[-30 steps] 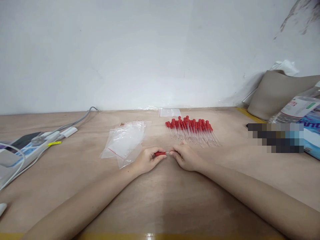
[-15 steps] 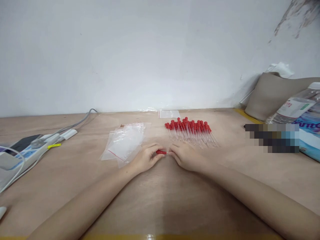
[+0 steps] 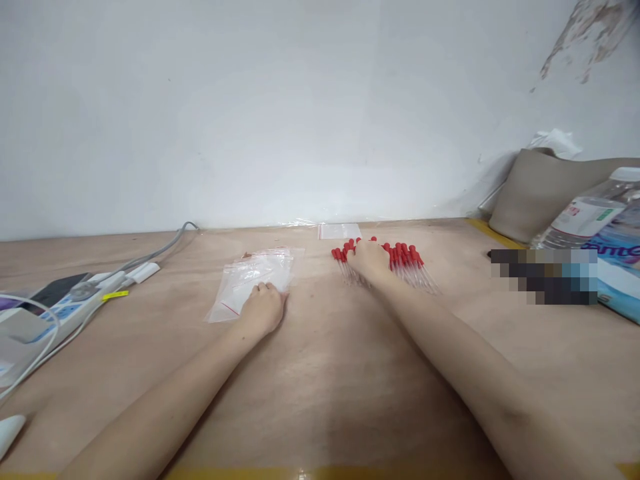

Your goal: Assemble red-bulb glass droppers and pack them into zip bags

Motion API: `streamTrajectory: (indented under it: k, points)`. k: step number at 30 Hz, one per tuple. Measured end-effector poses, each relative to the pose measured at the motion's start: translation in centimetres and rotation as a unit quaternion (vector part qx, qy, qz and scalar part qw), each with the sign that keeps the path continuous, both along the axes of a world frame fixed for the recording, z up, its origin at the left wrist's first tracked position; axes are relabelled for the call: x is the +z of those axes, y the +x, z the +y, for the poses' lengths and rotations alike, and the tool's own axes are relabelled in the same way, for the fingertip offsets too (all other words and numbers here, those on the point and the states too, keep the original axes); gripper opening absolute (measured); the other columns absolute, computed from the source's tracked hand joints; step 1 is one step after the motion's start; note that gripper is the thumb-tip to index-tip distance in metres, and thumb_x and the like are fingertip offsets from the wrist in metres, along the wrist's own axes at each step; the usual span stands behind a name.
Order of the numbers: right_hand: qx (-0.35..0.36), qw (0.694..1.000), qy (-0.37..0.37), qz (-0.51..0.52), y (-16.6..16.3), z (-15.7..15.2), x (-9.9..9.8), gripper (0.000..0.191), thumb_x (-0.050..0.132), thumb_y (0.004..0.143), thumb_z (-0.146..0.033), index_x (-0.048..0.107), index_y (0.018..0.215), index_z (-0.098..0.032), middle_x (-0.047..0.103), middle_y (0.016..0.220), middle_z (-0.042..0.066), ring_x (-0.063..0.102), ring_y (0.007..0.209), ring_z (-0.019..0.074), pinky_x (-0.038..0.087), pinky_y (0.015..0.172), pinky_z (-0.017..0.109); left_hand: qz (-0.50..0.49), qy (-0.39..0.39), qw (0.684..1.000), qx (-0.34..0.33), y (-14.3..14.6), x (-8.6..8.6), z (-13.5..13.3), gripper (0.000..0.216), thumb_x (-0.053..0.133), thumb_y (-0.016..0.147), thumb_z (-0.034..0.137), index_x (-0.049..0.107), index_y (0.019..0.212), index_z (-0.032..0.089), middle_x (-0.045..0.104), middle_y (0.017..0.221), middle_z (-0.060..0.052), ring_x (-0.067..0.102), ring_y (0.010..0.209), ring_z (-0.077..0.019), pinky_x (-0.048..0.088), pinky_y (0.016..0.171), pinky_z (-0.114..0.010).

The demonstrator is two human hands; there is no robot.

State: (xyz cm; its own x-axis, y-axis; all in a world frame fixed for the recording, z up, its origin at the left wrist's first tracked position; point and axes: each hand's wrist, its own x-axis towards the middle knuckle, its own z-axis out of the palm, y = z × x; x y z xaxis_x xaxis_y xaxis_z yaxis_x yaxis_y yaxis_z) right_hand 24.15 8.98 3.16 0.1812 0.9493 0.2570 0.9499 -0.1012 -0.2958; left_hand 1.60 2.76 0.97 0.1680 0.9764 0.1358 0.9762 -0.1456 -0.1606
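Observation:
My left hand (image 3: 263, 310) rests on the near right part of a pile of clear zip bags (image 3: 225, 293), its fingers curled. Whatever may be under those fingers is hidden. My right hand (image 3: 370, 260) reaches over a row of droppers (image 3: 407, 260) with red bulbs and thin clear stems. It covers the middle of the row, and its fingertips are hidden among the bulbs, so its grip does not show. The droppers lie side by side, red ends toward the wall.
A single clear bag (image 3: 339, 231) lies by the wall. A power strip (image 3: 65, 308) with cables and a dark phone (image 3: 60, 291) are at left. At right stand a plastic bottle (image 3: 583, 217), a grey-brown container (image 3: 525, 193) and a blue pack (image 3: 620, 283).
My hands have moved apart from the dropper they held together. The left went back onto the bags; the right went forward to the row. That dropper is out of sight between them.

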Motion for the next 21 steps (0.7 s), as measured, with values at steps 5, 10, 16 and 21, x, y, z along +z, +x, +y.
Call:
streamTrajectory:
  k: [5, 10, 16, 21]
  points:
    - [-0.016, 1.0, -0.005, -0.015, -0.1, -0.2, -0.6, 0.028, 0.042, 0.08, -0.027, 0.062, 0.091, -0.011, 0.063, 0.089, 0.017, 0.06, 0.084, 0.026, 0.041, 0.065, 0.031, 0.018, -0.013, 1.0, -0.016, -0.7, 0.3, 0.1, 0.023, 0.038, 0.076, 0.003, 0.061, 0.08, 0.005, 0.062, 0.081, -0.019, 0.06, 0.08, -0.0275, 0.044, 0.065, -0.032]
    - [0.048, 0.997, 0.042, -0.043, 0.6, -2.8, -0.9, 0.031, 0.036, 0.084, -0.036, 0.06, 0.086, -0.018, 0.064, 0.084, 0.009, 0.059, 0.081, 0.0219, 0.036, 0.062, 0.028, 0.011, -0.001, 1.0, -0.027, -0.3, 1.0, -0.4, 0.023, 0.038, 0.078, 0.008, 0.061, 0.08, 0.01, 0.063, 0.082, -0.015, 0.061, 0.079, -0.0272, 0.045, 0.063, -0.033]
    - [0.177, 0.978, 0.103, -0.035, 2.7, -7.2, -2.3, 0.026, 0.04, 0.083, -0.038, 0.056, 0.074, -0.02, 0.064, 0.076, 0.001, 0.056, 0.065, 0.0135, 0.028, 0.052, 0.023, -0.044, 0.027, 0.948, -0.314, 2.0, 2.7, -2.4, 0.031, 0.031, 0.091, 0.026, 0.059, 0.103, 0.02, 0.058, 0.114, -0.007, 0.047, 0.112, -0.0235, 0.032, 0.096, -0.042]
    - [0.127, 0.985, 0.119, 0.01, 4.4, -5.9, -2.6, 0.019, 0.044, 0.08, -0.031, 0.059, 0.082, -0.02, 0.062, 0.086, 0.003, 0.056, 0.072, 0.0141, 0.035, 0.058, 0.023, -0.07, -0.111, 0.869, -0.477, 2.8, 1.8, -3.5, 0.038, 0.033, 0.09, 0.037, 0.042, 0.126, 0.027, 0.035, 0.137, -0.004, 0.028, 0.128, -0.0204, 0.021, 0.105, -0.04]
